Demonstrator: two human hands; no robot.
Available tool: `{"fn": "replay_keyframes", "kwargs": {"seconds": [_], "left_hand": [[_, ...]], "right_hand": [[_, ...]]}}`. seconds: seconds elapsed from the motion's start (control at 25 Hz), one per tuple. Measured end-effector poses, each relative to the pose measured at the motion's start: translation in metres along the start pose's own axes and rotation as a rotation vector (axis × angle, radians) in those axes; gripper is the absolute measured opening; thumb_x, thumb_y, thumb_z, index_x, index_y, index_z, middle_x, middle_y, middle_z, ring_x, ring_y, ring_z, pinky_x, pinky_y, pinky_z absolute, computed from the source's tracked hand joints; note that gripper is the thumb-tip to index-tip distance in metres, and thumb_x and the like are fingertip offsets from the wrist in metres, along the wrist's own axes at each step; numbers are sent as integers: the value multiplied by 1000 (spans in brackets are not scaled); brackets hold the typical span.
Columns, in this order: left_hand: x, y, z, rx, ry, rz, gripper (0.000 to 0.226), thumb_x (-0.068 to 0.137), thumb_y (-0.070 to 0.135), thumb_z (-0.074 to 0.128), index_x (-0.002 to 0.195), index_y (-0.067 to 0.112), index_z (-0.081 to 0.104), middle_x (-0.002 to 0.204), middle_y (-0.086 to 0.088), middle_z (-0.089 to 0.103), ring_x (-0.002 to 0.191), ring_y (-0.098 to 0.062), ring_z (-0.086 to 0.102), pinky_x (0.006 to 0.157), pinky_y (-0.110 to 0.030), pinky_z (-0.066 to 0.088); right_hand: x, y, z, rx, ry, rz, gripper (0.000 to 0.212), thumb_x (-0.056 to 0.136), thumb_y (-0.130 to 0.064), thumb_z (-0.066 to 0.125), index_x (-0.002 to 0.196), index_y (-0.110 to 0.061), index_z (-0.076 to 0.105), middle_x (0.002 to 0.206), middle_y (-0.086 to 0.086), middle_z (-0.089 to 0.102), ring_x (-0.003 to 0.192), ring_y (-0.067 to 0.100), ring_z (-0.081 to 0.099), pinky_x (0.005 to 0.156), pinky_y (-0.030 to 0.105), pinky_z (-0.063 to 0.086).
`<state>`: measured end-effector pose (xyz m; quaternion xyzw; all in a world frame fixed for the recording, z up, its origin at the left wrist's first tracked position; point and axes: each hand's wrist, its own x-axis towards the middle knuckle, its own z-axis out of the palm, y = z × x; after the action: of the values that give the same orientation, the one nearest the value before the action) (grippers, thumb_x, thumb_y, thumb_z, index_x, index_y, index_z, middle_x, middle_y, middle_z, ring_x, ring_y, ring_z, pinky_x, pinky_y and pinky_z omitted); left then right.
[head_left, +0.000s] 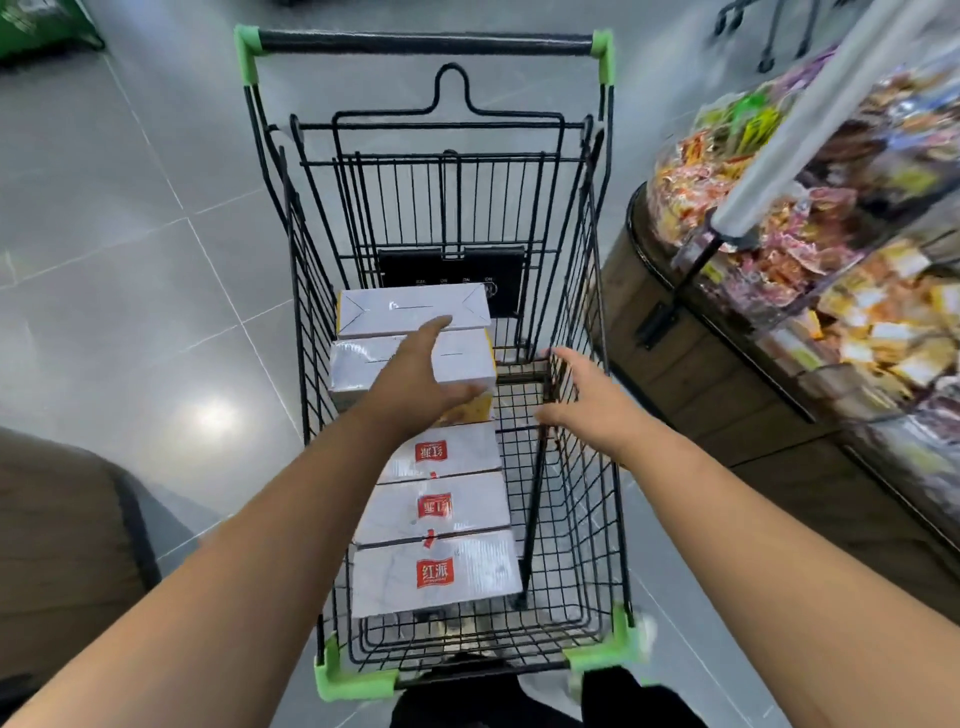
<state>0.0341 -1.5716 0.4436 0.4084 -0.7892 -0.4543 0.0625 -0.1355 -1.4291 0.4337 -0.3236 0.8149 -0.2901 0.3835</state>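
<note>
From where I sit, both arms reach into the shopping cart (605, 467). Five boxes lie in a row along its left side, running from the near end towards the black panel (452, 265) at the far end. The three nearest carry red labels: the first box (435, 574), the second box (436, 506) and the third box (441, 452), each touching the next.

The left grip (415, 374) is spread, its fingers straight, across the top of the fourth box (358, 364), which is silver-wrapped. Its fingertips reach the seam with the far box (410, 309). I cannot tell whether the palm presses down or only hovers just above.

The right grip (582, 400) is spread too and pinches nothing. It hangs over the bare wire bottom on the cart's right side, just beside the fourth box and apart from it.

To the right of the cart stands a wooden display (701, 374) heaped with bright snack packets (779, 234) — blurred, so I cannot read them. Grey floor tiles (130, 234) lie to the left.
</note>
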Motion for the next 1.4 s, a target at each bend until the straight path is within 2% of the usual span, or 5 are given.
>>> {"fn": "replay_keyframes", "kwargs": {"seconds": [0.2, 0.68, 0.84, 1.08, 1.4], "left_hand": [[-28, 71, 34, -31, -81, 136, 89, 77, 41, 78, 148, 37, 26, 155, 3, 32, 140, -15, 31, 111, -35, 34], [-188, 244, 184, 65, -286, 474, 90, 79, 43, 76, 150, 37, 21, 154, 6, 33, 140, -9, 31, 104, -20, 26], [-233, 301, 250, 34, -355, 543, 90, 77, 42, 77, 148, 40, 22, 152, 9, 35, 139, -9, 32, 113, -33, 31], [-306, 388, 355, 103, -570, 714, 93, 76, 45, 78, 147, 47, 18, 154, 13, 31, 140, -11, 30, 112, -46, 34], [-380, 469, 499, 174, -901, 935, 91, 75, 38, 80, 146, 45, 23, 150, 6, 38, 136, -10, 36, 113, -42, 34]], "right_hand": [[-68, 19, -59, 184, 159, -4, 86, 82, -23, 75, 151, -33, 24, 157, -4, 26, 142, 12, 26, 111, 35, 29], [-316, 145, -195, 165, 515, -51, 91, 80, -41, 75, 149, -45, 16, 157, -9, 24, 144, 10, 23, 111, 32, 27], [-404, 198, -235, 205, 633, -22, 92, 79, -44, 75, 149, -46, 16, 158, -13, 22, 144, 9, 22, 114, 34, 26], [-543, 279, -274, 302, 888, 109, 87, 81, -42, 73, 148, -47, 18, 157, -14, 22, 143, 8, 22, 110, 31, 26], [-663, 374, -274, 444, 1238, 375, 89, 77, -37, 78, 149, -41, 24, 155, -13, 29, 141, 5, 27, 112, 34, 31]]}}
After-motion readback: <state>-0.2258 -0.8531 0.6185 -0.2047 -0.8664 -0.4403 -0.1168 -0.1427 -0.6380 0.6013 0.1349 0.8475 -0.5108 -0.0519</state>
